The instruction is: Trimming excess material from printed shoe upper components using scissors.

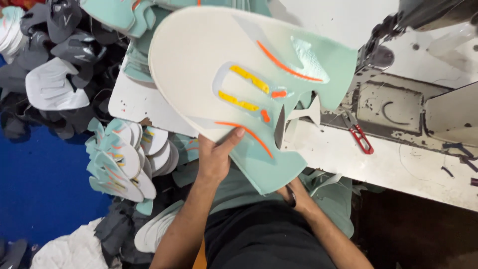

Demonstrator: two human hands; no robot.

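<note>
**Shoe upper lifted up flat for a look**

Plainly, the step in hand reads as checking or turning a flat-cut shoe upper (239,84), held up in front of the head camera above the person's lap. The left hand (215,159) pinches its near edge, thumb on top beside an orange stripe, fingers hidden underneath. The right hand (294,192) is mostly covered by the piece's mint lower lobe; it seems to support that lobe from below, but whether it is closed on it I cannot tell.

From the grip, the long axis runs up and away to the left, rounded cream end farthest, forked mint end lying right of the thumb toward the sewing machine (398,30). Red thread snips (359,133) rest on the white worktable (398,169) beyond the right hand. Judging by this, the next move calls for a firm two-handed hold, keeping the sheet flat.
</note>
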